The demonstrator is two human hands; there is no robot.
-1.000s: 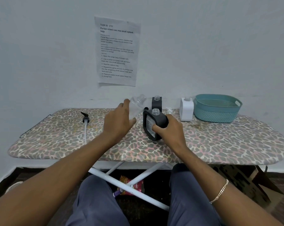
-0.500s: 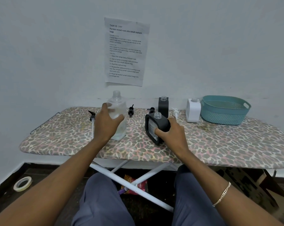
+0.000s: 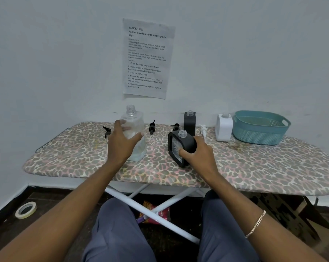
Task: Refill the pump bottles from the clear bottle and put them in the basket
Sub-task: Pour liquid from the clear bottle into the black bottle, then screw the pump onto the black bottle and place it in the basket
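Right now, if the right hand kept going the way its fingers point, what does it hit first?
The right hand already grips the near black bottle, fingers pointing away and slightly left. Past it, probably the black pump head or tall black bottle behind; depth is unclear.

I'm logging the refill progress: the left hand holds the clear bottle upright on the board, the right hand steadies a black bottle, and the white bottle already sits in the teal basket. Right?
One detail is wrong. The head view shows the white bottle standing on the board beside the teal basket, not in it. The rest holds: left hand on the clear bottle, right hand on the black bottle.
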